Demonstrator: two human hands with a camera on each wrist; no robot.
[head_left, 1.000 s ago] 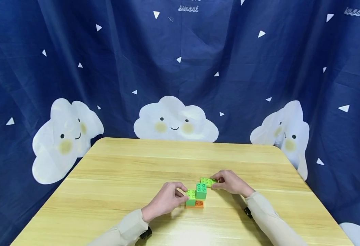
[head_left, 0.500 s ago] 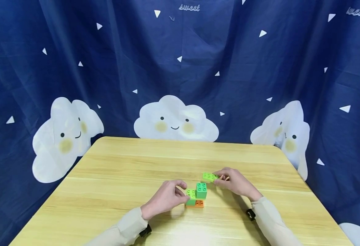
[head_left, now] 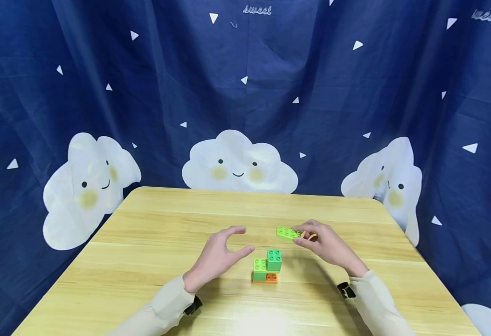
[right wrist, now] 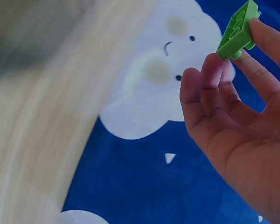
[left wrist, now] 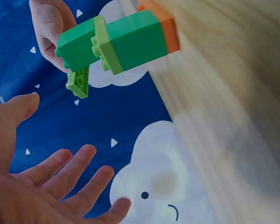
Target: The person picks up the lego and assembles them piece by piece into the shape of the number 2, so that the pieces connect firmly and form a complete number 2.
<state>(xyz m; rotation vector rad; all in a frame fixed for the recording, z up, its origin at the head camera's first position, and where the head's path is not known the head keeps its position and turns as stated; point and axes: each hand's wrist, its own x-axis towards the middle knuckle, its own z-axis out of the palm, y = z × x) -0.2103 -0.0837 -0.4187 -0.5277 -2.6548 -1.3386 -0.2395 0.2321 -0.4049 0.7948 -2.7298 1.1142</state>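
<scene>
Pinched between the thumb and fingers of my right hand is a flat lime-green building brick, held up off the table beyond the stack. In the right wrist view the hollow underside of that brick shows. A small stack stands on the table: an orange plate at the bottom, a green brick on it, a lime plate above, and a darker green brick on top at the right. My left hand hovers left of the stack, apart from it, thumb and fingers spread, holding nothing.
The wooden table reaches back to a dark blue curtain printed with white clouds and triangles. A black band sits at the right wrist, under a beige sleeve.
My left hand has let go of the stack and drawn back to the left, fingers spreading. My right hand has lifted the flat lime brick up and away from the stack.
</scene>
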